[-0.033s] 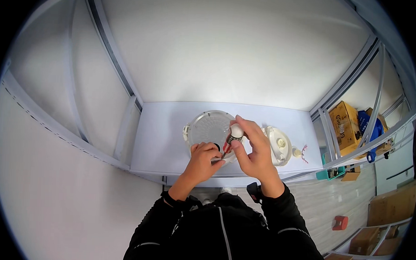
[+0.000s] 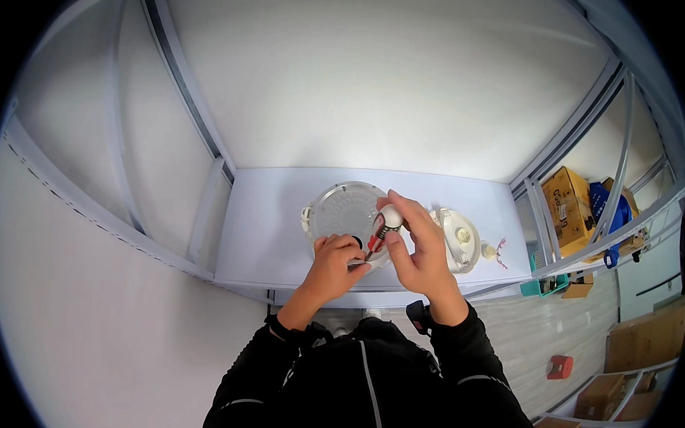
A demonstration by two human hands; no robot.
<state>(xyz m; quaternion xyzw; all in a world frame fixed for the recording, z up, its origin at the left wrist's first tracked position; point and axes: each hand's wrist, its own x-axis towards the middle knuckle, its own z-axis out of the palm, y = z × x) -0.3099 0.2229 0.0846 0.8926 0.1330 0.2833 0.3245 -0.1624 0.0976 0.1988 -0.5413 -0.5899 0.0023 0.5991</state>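
Observation:
A screwdriver (image 2: 379,234) with a white, red and black handle is in my right hand (image 2: 418,250), its thumb and fingers around the handle. It tilts so that the shaft runs down-left to the near rim of a round, pale, translucent housing (image 2: 343,203). At that rim my left hand (image 2: 333,263) is closed, fingertips pinched beside the screwdriver's tip; what they hold is hidden. A small black part shows just beyond those fingers. To the right of my right hand lies a white rounded cover (image 2: 460,241) with a cream-coloured fitting in its middle.
On the white table (image 2: 271,204), a small cream piece (image 2: 488,251) with red wires (image 2: 501,253) lies right of the cover. Metal frame posts stand at both sides. Beyond the right post are a cardboard box (image 2: 567,210), a blue object (image 2: 612,216) and a teal basket (image 2: 544,285).
The screwdriver's handle has turned slightly in my right hand, showing different markings. My left hand and the housing stay in place.

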